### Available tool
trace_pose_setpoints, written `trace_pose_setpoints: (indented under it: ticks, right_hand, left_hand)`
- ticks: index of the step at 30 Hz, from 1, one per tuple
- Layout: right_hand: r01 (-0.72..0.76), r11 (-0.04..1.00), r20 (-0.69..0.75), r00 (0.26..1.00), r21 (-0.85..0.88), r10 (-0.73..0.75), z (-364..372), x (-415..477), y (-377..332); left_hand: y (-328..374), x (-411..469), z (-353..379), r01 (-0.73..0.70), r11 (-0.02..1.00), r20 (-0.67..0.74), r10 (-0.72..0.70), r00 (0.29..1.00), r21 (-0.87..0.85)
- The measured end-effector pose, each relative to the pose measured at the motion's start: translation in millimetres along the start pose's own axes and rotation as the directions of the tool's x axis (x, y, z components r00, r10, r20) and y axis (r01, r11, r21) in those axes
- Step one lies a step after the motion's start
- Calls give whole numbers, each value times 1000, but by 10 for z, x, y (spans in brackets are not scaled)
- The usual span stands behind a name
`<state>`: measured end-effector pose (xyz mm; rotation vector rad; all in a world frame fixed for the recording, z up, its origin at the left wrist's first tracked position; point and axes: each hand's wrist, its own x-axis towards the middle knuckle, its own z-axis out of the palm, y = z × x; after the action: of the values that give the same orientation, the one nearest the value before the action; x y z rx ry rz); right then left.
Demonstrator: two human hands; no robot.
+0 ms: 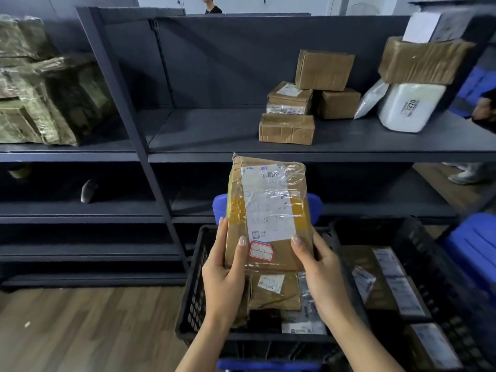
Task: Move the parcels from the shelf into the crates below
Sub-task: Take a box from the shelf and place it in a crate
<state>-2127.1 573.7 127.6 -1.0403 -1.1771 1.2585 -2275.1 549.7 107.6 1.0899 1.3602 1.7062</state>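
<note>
A worker holds a taped brown parcel [268,210] w/ a white shipping label upright, directly above the black crate [193,277], both hands on its lower end. The left hand [225,269] wraps the left edge, its fingers [222,229] clamped round the side & thumb laid across the front beside a red-bordered sticker. The right hand [319,267] grips the right edge the same way, thumb on the label's lower corner. Inside the crate, under the parcel, lie more brown, labelled pkgs [276,291]. Above & behind the crate, the grey shelf [214,140] carries a cluster of small cardboard boxes [308,103] & a white package [408,106] marked 3270, w/ another brown box on top. Just right of the crate sits a second crate [429,264] w/ labelled parcels; left of the black crate, wood floor [80,331].
</note>
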Motion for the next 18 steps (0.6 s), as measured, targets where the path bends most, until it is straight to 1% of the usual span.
trace_pose_setpoints:
  ticks: [5, 7, 9, 12, 15, 18]
  right_hand:
    - [-12, 1000, -34, 999, 2, 12, -78, -102, 74]
    - [-17, 1000, -27, 999, 9, 17, -112, -132, 106]
    - [-18, 1000, -14, 1000, -6, 18, -126, -155, 113]
    - [-17, 999, -10, 1000, -32, 16, -161, -154, 140]
    - [-29, 998, -7, 1000, -48, 28, -192, -120, 122]
    - [-55, 990, 5, 998, -132, 56, -227, -97, 133]
  left_hand:
    - [30, -33, 23, 109, 994, 79, -111, 991, 33]
    - [47, -10, 38, 167, 985, 131, -172, 976, 50]
    - [77, 4, 54, 187, 981, 158, -194, 968, 59]
    - [88, -20, 73, 180, 982, 147, -186, 972, 53]
    - [62, -50, 97, 208, 978, 104, -207, 973, 4]
    - [26, -82, 148, 198, 980, 95, -198, 976, 6]
